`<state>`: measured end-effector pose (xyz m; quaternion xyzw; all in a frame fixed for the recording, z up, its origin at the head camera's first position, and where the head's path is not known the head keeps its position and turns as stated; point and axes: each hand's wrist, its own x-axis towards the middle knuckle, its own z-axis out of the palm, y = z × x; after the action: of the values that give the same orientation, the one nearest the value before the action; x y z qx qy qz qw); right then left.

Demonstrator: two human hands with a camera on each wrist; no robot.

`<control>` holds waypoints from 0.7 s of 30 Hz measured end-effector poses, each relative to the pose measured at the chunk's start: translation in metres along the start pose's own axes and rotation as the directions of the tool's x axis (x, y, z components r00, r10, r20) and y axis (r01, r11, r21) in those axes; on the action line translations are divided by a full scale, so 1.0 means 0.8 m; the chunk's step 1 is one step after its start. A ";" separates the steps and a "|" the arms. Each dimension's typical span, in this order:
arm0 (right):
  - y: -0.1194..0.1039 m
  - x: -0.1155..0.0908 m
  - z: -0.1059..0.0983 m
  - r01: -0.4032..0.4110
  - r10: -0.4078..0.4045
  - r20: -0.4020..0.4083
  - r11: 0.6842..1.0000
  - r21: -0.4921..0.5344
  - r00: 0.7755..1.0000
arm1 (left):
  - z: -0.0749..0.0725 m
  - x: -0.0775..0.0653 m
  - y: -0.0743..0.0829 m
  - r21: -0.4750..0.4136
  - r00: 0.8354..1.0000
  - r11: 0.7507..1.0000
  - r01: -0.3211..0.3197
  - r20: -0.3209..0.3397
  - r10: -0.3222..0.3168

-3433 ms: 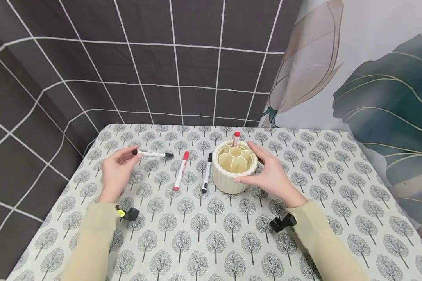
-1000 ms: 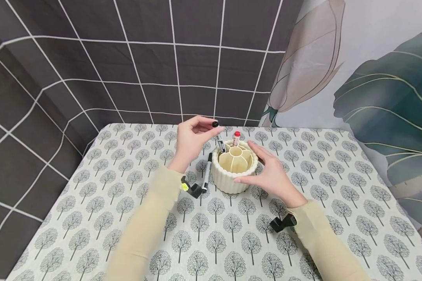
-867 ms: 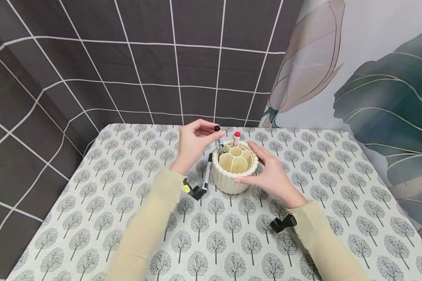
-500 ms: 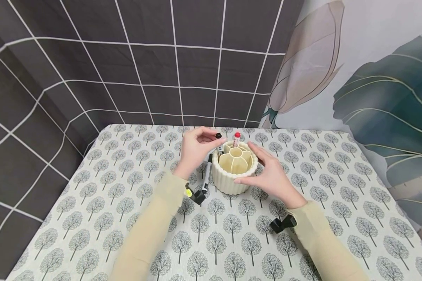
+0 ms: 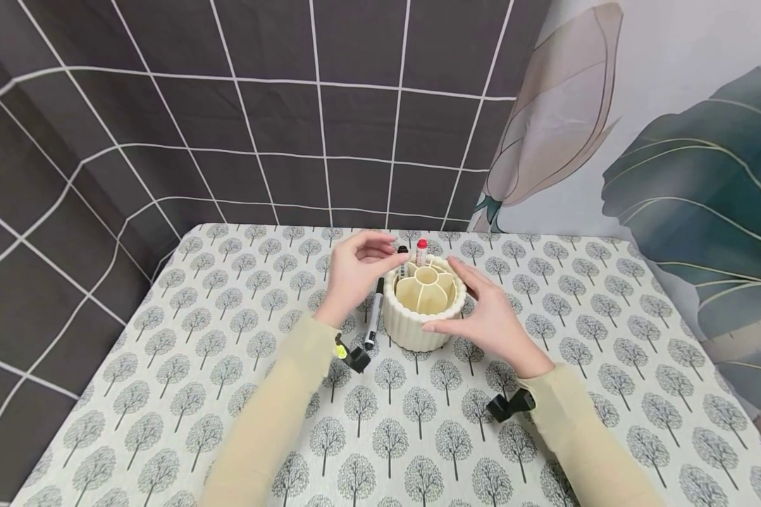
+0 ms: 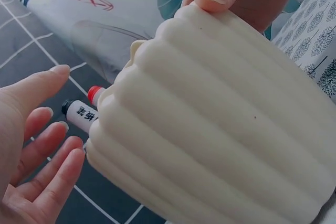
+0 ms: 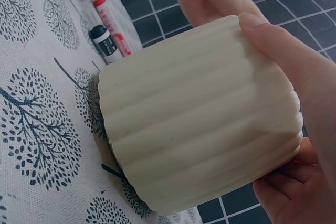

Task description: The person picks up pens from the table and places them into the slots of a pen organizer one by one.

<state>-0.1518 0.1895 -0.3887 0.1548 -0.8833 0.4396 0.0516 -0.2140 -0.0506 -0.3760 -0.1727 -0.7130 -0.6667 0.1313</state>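
Observation:
A cream ribbed pen holder point(image 5: 418, 324) with several compartments stands upright on the table. My right hand point(image 5: 488, 313) grips its right side, thumb in front and fingers behind. Inside, at the back left, stands a black-capped whiteboard marker point(image 5: 402, 262); a red-capped marker point(image 5: 421, 252) is at the back beside it. My left hand point(image 5: 358, 271) is at the holder's left rim, its fingers spread and apart from the black marker point(image 6: 80, 115) in the left wrist view. Another black-capped marker point(image 5: 375, 313) lies on the cloth left of the holder.
A second red marker point(image 7: 111, 24) lies on the cloth beyond the black one in the right wrist view; my left arm hides it in the head view. The tree-print cloth point(image 5: 390, 451) covers the table, with a dark grid curtain point(image 5: 355, 120) behind.
My left hand has brought the black marker from the left, lowered it into the pen holder and let go. The red marker inside has shifted slightly left. My right hand keeps its hold.

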 end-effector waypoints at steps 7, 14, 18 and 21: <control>-0.001 0.000 -0.004 0.006 -0.006 0.023 1.000 -0.016 1.000 | -0.024 -0.013 -0.004 0.020 0.999 0.999 0.032 0.005 -0.032; -0.004 -0.003 -0.009 0.026 -0.026 0.045 1.000 -0.011 0.999 | -0.068 -0.038 -0.001 0.072 0.989 0.986 0.149 0.006 -0.150; -0.002 -0.006 -0.013 0.038 -0.038 0.030 0.999 -0.017 0.999 | -0.093 -0.055 -0.002 0.126 0.977 0.970 0.209 0.012 -0.212; 0.000 -0.009 -0.015 0.034 -0.033 0.022 0.999 -0.026 0.999 | -0.110 -0.067 -0.010 0.172 0.971 0.958 0.230 0.019 -0.237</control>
<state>-0.1455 0.2007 -0.3826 0.1737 -0.8866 0.4255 0.0516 -0.1724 -0.1429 -0.3991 -0.0889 -0.7847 -0.6113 0.0517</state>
